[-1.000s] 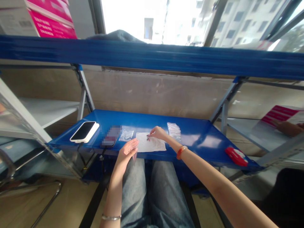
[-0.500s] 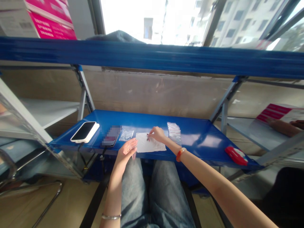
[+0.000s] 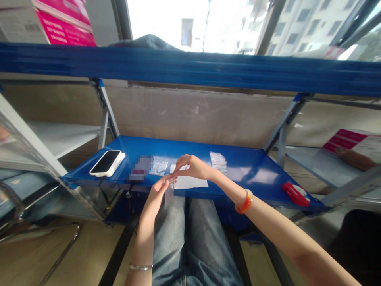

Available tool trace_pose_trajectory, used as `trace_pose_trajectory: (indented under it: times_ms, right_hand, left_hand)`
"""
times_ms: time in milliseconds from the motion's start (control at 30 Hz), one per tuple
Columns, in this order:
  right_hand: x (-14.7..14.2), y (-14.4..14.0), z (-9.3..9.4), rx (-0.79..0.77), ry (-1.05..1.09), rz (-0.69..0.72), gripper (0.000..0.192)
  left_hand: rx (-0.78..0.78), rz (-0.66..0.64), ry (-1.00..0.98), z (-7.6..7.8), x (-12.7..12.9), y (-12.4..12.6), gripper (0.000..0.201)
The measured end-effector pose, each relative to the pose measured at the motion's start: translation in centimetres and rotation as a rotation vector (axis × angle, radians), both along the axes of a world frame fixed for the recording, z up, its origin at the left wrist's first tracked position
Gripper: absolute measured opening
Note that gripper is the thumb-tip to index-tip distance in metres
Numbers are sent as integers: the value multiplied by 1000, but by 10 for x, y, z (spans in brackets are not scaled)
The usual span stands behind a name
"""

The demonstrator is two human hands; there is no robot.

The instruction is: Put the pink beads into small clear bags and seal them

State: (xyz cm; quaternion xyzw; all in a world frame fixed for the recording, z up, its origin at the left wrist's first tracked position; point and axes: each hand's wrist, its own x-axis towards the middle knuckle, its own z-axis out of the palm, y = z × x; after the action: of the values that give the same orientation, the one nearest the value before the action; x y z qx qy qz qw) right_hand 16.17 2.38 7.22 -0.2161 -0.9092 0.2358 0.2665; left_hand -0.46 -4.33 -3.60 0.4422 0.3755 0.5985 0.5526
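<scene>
A small clear plastic bag [image 3: 169, 192] hangs upright just in front of the near edge of a blue tabletop [image 3: 253, 174], above the person's lap. The left hand [image 3: 157, 194] holds the bag, its fingers closed on the upper part. The right hand [image 3: 190, 167] meets it from one o'clock, thumb and forefinger pinched together at the bag's top edge; whether they grip something tiny is too small to tell. Just behind the hands, at twelve o'clock, a white sheet [image 3: 190, 182] lies flat on the tabletop. At eleven o'clock from the bag lies another clear bag [image 3: 158, 167], and farther toward ten o'clock a phone [image 3: 107, 163] rests on a white case. At one o'clock, past the right hand, sits a stack of clear bags [image 3: 218, 160]. Well off toward three o'clock, near the tabletop's right corner, lies a red object [image 3: 296, 194]. An orange bracelet [image 3: 245, 203] circles the right wrist.
</scene>
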Motion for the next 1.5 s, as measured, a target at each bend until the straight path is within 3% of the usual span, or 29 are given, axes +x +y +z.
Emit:
trace_pose_trajectory:
  times_ms: [167, 400, 500, 700, 1067, 1500]
  right_hand:
    - [2, -8, -5, -74, -19, 1, 16]
    - [14, -10, -30, -227, -37, -56, 15]
    - [18, -11, -38, -320, 25, -92, 15]
    - [27, -17, -48, -606, 142, -167, 34]
    - [37, -21, -54, -370, 140, -265, 24]
    - [47, -29, -44, -365, 83, -314, 21]
  left_hand:
    - [-51, -26, -52, -3, 1, 3, 60]
    - [-100, -93, -30, 5, 7, 0, 51]
    - [-47, -31, 19, 8, 10, -3, 42]
    - [-14, 169, 53, 10, 14, -3, 38]
    - [43, 294, 115, 15, 23, -6, 24]
    - [48, 145, 213, 23, 27, -10, 17]
